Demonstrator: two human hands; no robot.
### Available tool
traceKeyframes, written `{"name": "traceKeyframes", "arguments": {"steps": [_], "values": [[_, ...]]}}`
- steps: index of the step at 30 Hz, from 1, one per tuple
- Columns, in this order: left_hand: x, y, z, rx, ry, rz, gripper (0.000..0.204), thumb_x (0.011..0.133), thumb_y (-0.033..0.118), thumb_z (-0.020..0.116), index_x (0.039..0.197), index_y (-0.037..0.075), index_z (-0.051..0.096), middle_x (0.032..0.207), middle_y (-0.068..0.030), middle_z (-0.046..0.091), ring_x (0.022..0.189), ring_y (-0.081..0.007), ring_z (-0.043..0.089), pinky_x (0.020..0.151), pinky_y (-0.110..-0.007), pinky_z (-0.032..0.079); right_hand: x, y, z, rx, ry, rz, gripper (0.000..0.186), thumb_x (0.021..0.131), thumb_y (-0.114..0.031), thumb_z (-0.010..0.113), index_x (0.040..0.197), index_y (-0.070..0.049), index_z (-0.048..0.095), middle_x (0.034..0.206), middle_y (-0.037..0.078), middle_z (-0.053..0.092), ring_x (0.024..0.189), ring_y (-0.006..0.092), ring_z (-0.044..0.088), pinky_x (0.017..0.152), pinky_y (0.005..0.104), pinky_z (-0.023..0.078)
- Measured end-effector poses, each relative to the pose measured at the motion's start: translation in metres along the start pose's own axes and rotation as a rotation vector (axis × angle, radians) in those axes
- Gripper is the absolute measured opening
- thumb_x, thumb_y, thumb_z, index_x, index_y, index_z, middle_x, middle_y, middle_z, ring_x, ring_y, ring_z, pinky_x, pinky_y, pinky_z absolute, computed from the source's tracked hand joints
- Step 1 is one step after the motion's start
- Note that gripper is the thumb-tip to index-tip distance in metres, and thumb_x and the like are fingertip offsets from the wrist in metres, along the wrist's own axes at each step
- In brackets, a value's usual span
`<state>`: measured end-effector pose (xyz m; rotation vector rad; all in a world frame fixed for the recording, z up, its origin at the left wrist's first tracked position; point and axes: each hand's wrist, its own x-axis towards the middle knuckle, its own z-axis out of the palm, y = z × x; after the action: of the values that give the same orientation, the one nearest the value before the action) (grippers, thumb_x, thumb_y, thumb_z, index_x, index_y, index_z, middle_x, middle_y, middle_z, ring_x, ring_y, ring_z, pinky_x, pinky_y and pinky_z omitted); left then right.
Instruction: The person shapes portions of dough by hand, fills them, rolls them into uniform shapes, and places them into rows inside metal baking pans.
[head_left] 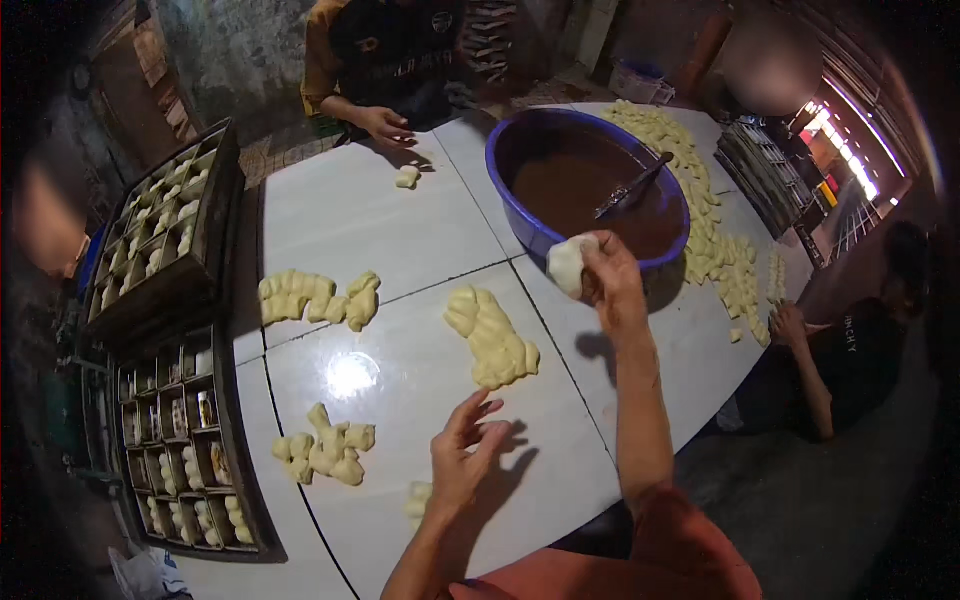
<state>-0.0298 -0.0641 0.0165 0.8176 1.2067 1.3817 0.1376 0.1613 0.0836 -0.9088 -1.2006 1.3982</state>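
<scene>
The right hand [612,280] grips a dough piece [568,264] at the rim of the blue basin [515,150], probably to take brown filling, while the left hand [462,462] hovers open above the counter [370,215].

Blue basin [520,215], upper centre, holds brown filling [575,190]. Pale yellow dough pieces [492,338] in clusters mid-frame and along right edge. White table [340,215], thin dark seams. Dark trays [165,240] at left. Orange sleeve [690,545], lower right.
</scene>
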Motion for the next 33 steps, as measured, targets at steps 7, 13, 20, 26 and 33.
{"name": "traceKeyframes", "arguments": {"steps": [7,13,20,26,33], "values": [[-0.005,0.001,-0.034,0.13,0.12,-0.085,0.036,0.098,0.014,0.068,0.13,-0.001,0.064,0.115,-0.0143,0.073,0.098,-0.0178,0.072,0.084,-0.029,0.056,0.136,0.021,-0.072,-1.075,-0.185,0.016,0.031,0.089,-0.026,0.061,0.109,-0.003,0.068,0.099,0.011,0.071,0.088,0.0221,0.065,0.081,0.0392,0.051],[-0.006,0.021,-0.034,0.225,0.039,-0.224,0.039,0.097,0.017,0.068,0.13,-0.003,0.062,0.118,-0.0147,0.071,0.106,-0.0222,0.069,0.091,-0.034,0.054,0.158,0.046,-0.078,-1.328,-0.617,0.336,0.03,0.086,-0.026,0.064,0.104,-0.004,0.074,0.092,0.012,0.074,0.091,0.0261,0.067,0.083,0.0432,0.05],[-0.002,0.019,-0.03,0.235,0.018,-0.189,0.037,0.098,0.021,0.067,0.129,0.001,0.064,0.116,-0.0142,0.073,0.104,-0.0204,0.07,0.091,-0.034,0.054,0.116,-0.005,-0.054,-0.886,-0.272,0.196,0.032,0.091,-0.027,0.064,0.104,0.001,0.068,0.094,0.009,0.07,0.092,0.0215,0.065,0.082,0.0365,0.049],[0.024,0.011,-0.017,0.077,-0.103,-0.096,0.039,0.101,0.023,0.064,0.131,-0.001,0.062,0.122,-0.0117,0.07,0.107,-0.0186,0.067,0.089,-0.031,0.054,0.039,0.0,0.006,-0.102,-0.191,0.137,0.013,0.098,-0.022,0.066,0.1,-0.01,0.061,0.085,0.001,0.064,0.073,0.0079,0.062,0.067,0.0225,0.053],[0.026,0.012,-0.001,-0.59,0.026,-0.183,0.039,0.103,0.032,0.06,0.127,0.002,0.063,0.115,-0.0108,0.07,0.1,-0.0198,0.067,0.084,-0.036,0.056,-0.091,0.052,0.076,0.311,-0.217,0.364,0.021,0.101,-0.017,0.061,0.117,-0.004,0.057,0.099,0.006,0.066,0.085,0.0124,0.068,0.074,0.026,0.059]]}}
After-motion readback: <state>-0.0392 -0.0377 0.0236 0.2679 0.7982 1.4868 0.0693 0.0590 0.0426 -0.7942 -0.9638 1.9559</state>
